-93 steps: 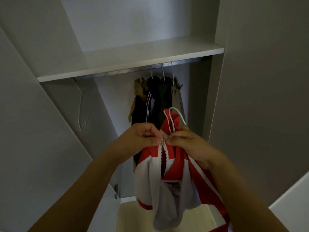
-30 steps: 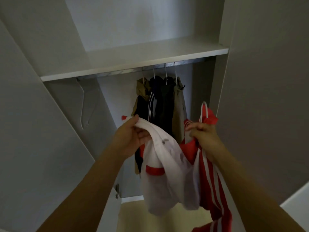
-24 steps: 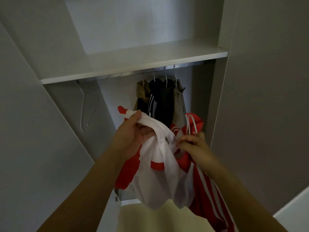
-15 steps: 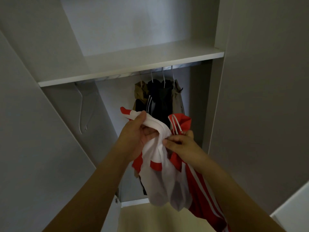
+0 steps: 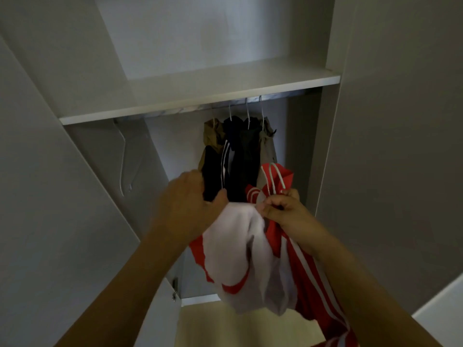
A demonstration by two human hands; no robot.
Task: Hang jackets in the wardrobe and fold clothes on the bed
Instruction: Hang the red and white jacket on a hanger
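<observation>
The fingers [image 5: 269,209] of the right hand [image 5: 288,216] are curled tight, pinching the red collar of the red and white jacket [image 5: 240,259] together with the white loops at its top, which may be a hanger hook or a drawcord; I cannot tell which. The left hand [image 5: 186,209] has its fingers folded over the white shoulder fabric, thumb pressed along the top, bunching it into a soft lump. Half a second ago that left hand held the white cloth higher and out to the side; now it has pulled down and in, so the two hands sit almost touching and the jacket hangs below them in a loose bundle. The garment is in the air in front of the open wardrobe, just below the dark jackets [image 5: 238,156] already hanging from the rail [image 5: 190,108] under the shelf [image 5: 200,96]. A bare white hanger [image 5: 122,159] hangs near the left wall. To my eye the person is gathering the shoulders so the jacket sits properly before it goes up; it is not yet on the rail, and the lift to the bar looks like the next move.
</observation>
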